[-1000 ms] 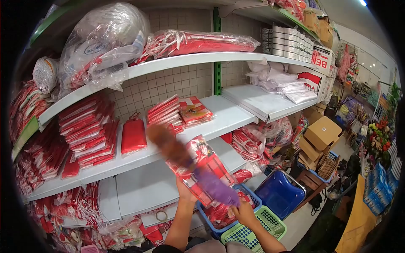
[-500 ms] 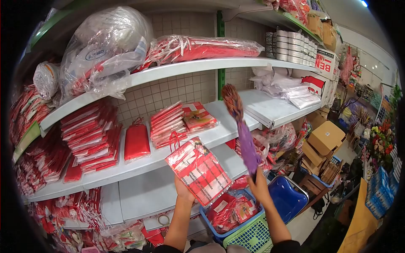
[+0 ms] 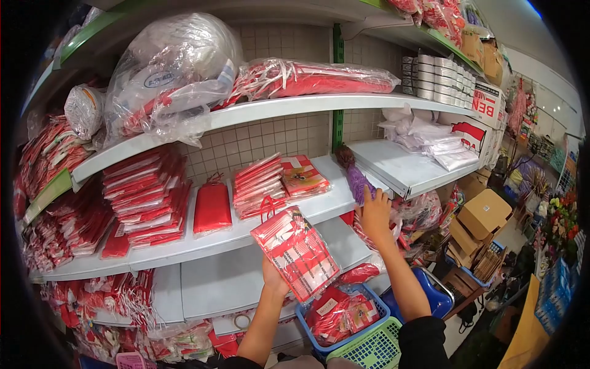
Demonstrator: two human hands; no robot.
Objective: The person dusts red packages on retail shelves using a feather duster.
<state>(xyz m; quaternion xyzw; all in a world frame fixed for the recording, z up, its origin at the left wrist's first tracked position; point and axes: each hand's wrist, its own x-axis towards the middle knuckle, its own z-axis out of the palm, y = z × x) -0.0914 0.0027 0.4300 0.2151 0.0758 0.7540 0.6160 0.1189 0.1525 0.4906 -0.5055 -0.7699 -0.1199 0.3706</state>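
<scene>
My left hand (image 3: 276, 278) grips a clear plastic packet (image 3: 296, 253) of red and white printed goods from below, with a red ribbon loop at its top. A feather duster (image 3: 357, 179), purple with a brown tip, rests on the middle shelf (image 3: 335, 195) at its right end. Over the duster's near end, my right hand (image 3: 375, 215) has its fingers spread and touches or nearly touches it; the handle is hidden. Left of the duster are a stack of red packets (image 3: 260, 184), another packet pile (image 3: 303, 176) and a single red packet (image 3: 212, 208).
Below my hands stands a blue basket (image 3: 307, 332) of red packets, beside a green basket (image 3: 362, 350). A blue stool (image 3: 430, 294) is to the right. The upper shelf (image 3: 276, 111) juts out above, bearing bagged goods. Cardboard boxes (image 3: 485, 212) sit farther right.
My right hand has moved up and forward, lowering the raised duster onto the shelf, and its fingers have spread. My left hand still holds the packet. The view has shifted slightly.
</scene>
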